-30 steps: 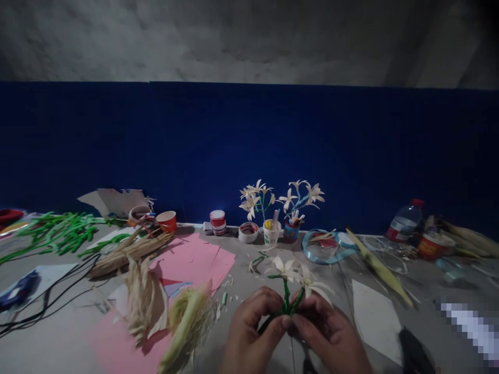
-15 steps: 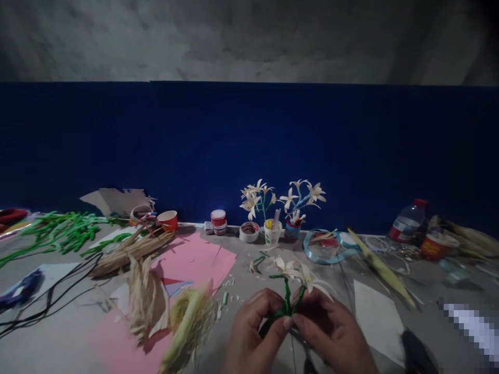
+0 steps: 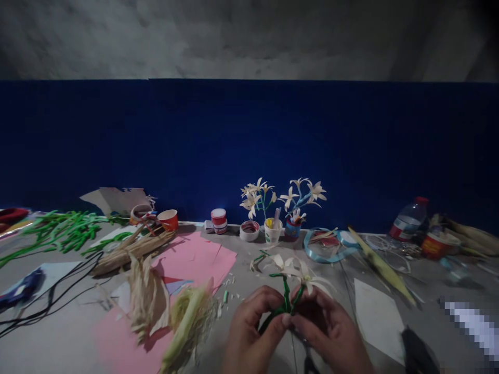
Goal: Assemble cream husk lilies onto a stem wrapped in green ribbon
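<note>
White flowers (image 3: pixel 306 279) are held over a grey table (image 3: pixel 58 340), blue panel (image 3: pixel 218 135) behind.

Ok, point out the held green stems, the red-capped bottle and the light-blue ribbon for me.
Green stems (image 3: pixel 287 297): head view, on the more upright stem, mid-length.
Red-capped bottle (image 3: pixel 405 228): head view, on its label.
Light-blue ribbon (image 3: pixel 314 256): head view, on its loop's near side.

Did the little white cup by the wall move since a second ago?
No. The white cup stands just right of the open white tub, with the same gap as before.
</note>
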Demonstrator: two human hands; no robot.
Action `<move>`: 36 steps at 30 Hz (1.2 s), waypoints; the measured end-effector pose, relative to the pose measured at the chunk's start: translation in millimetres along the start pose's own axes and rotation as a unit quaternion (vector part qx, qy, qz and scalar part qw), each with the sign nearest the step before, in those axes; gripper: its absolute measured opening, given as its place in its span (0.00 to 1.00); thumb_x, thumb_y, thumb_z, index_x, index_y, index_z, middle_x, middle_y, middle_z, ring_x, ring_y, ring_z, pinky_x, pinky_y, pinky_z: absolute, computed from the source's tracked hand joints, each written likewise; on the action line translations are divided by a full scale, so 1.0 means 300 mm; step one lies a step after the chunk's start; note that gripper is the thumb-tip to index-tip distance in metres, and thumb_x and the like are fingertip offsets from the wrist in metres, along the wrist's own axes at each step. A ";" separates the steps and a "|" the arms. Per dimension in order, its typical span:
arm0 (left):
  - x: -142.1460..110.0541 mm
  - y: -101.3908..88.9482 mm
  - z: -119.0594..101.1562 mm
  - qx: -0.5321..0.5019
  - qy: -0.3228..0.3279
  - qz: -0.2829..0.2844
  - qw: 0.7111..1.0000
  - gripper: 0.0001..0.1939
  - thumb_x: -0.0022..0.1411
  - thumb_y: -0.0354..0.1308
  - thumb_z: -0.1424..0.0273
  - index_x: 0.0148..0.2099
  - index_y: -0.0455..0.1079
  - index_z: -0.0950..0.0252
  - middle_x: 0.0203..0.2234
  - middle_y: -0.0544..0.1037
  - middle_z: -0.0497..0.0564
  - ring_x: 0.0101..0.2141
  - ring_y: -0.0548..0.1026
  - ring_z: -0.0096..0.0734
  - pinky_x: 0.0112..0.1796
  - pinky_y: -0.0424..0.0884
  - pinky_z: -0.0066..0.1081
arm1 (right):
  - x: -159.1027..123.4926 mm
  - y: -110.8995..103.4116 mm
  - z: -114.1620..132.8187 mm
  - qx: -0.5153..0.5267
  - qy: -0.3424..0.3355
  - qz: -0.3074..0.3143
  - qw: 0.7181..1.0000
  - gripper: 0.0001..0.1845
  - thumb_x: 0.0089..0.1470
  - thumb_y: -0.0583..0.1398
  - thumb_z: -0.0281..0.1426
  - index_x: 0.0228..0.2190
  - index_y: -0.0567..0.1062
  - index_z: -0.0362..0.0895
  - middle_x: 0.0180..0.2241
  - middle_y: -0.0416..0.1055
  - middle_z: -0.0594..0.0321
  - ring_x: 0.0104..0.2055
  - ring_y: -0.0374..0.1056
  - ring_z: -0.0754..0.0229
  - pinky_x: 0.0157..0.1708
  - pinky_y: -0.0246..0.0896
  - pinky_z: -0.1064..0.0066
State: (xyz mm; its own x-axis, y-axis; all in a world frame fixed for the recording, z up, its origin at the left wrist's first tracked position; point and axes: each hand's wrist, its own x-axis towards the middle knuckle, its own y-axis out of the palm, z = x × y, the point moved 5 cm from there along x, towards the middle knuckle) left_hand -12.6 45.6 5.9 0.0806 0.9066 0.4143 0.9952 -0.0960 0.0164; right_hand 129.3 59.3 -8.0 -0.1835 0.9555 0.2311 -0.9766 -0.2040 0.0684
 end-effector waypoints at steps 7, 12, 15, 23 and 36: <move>0.006 -0.011 0.022 -0.062 -0.031 -0.032 0.997 0.07 0.56 0.62 0.70 0.28 0.69 0.65 0.28 0.69 0.49 0.34 0.69 0.33 0.35 0.64 0.28 | -0.015 0.023 0.002 0.061 0.021 0.011 0.998 0.09 0.50 0.65 0.36 0.34 0.75 0.46 0.32 0.73 0.62 0.37 0.72 0.57 0.41 0.70 0.67; 0.016 0.001 0.020 -0.082 -0.064 0.004 0.995 0.10 0.57 0.61 0.68 0.26 0.66 0.65 0.25 0.68 0.48 0.31 0.67 0.31 0.34 0.62 0.28 | -0.001 0.010 0.034 0.019 -0.012 0.015 1.000 0.07 0.52 0.64 0.35 0.35 0.76 0.48 0.35 0.73 0.62 0.38 0.72 0.58 0.39 0.69 0.71; 0.022 0.000 0.031 -0.107 -0.079 -0.002 0.991 0.11 0.56 0.62 0.67 0.26 0.65 0.65 0.25 0.67 0.46 0.30 0.66 0.30 0.33 0.62 0.27 | 0.009 0.011 0.054 -0.008 -0.024 0.018 1.000 0.06 0.52 0.64 0.34 0.33 0.76 0.47 0.33 0.73 0.62 0.36 0.71 0.59 0.38 0.68 0.73; -0.001 -0.048 0.051 -0.037 -0.134 -0.083 0.987 0.10 0.55 0.62 0.62 0.29 0.71 0.63 0.24 0.71 0.46 0.30 0.69 0.30 0.33 0.65 0.24 | -0.045 -0.155 -0.029 -0.179 -0.011 -0.049 0.983 0.10 0.54 0.60 0.38 0.33 0.75 0.45 0.32 0.74 0.59 0.33 0.72 0.57 0.33 0.69 0.72; 0.035 -0.052 -0.002 0.083 -0.123 -0.051 0.988 0.12 0.56 0.59 0.56 0.31 0.72 0.60 0.28 0.78 0.47 0.36 0.74 0.35 0.37 0.69 0.24 | -0.430 -0.805 -0.100 -0.627 0.096 -0.086 0.768 0.23 0.48 0.57 0.35 0.46 0.75 0.42 0.50 0.74 0.49 0.52 0.69 0.46 0.51 0.65 0.59</move>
State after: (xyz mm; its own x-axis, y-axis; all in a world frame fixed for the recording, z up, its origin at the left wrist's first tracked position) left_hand -27.5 56.3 10.4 -0.0295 0.9825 0.1837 0.9925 0.0507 -0.1117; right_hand 385.3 -8.2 -83.5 0.0658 0.9837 0.1671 -0.3068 0.1793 -0.9347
